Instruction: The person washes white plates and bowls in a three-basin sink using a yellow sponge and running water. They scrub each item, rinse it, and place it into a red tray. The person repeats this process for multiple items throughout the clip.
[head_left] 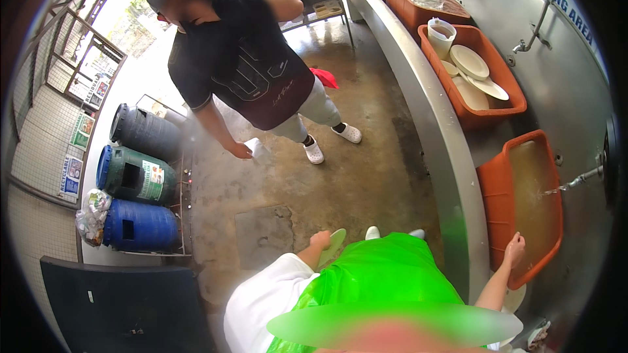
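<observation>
The head view looks down on a person in a bright green plastic apron (pixel 386 274) over a white short-sleeved shirt (pixel 261 301), standing at a long grey metal sink counter (pixel 432 131) that runs up the right side of the picture. The person's left hand (pixel 320 240) hangs at the side with its fingers closed around the edge of a pale green round plate (pixel 335 245), which is held low above the wet brown concrete floor (pixel 340 176), just beside the apron. The right hand (pixel 514 250) rests on the near rim of an orange rectangular plastic tub (pixel 500 196) set tilted in the sink; its fingers lie together over the rim, though whether they clamp it cannot be told. The tub holds murky brownish water, and a thin stream runs into it from a metal wall tap (pixel 582 180) on the right. Farther up the counter a second orange tub (pixel 504 101) holds several cream-coloured plates and a white plastic jug (pixel 441 34). On the floor to the left another person in a dark printed T-shirt (pixel 242 65), grey trousers and white clogs bends forward. Against the left wall stand three plastic barrels, one black (pixel 140 131), one green (pixel 131 173) and one blue (pixel 140 225).
</observation>
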Motion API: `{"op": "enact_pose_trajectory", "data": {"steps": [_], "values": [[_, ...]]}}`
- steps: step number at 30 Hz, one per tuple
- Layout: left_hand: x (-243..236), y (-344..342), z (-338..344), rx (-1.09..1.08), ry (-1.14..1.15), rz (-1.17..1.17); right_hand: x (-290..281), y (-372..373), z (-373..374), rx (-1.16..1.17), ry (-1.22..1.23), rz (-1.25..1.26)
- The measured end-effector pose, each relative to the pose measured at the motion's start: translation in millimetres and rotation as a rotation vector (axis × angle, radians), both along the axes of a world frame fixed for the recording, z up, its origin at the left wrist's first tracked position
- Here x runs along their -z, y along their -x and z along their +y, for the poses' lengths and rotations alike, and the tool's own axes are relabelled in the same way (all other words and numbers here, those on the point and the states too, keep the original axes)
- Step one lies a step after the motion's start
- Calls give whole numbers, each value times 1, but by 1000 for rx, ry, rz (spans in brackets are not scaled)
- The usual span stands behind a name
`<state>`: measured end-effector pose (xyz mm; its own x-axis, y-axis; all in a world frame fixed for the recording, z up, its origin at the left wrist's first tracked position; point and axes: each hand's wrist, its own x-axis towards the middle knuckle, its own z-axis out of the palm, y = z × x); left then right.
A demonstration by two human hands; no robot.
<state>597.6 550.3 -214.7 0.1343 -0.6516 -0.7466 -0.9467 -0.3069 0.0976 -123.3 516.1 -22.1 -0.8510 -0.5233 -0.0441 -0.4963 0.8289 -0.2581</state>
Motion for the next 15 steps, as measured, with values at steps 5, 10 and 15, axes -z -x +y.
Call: {"op": "enact_pose_trajectory", "data": {"steps": [5, 10, 15], "values": [[8, -5, 0, -90, -7, 29, -9, -12, -4, 71, -25, 1], [-9, 24, -24, -117, 79, 140, 7, 5, -2, 28, -30, -36], [-20, 55, -60, -27, 182, 204, -7, -12, -7, 44, -26, -15]]}}
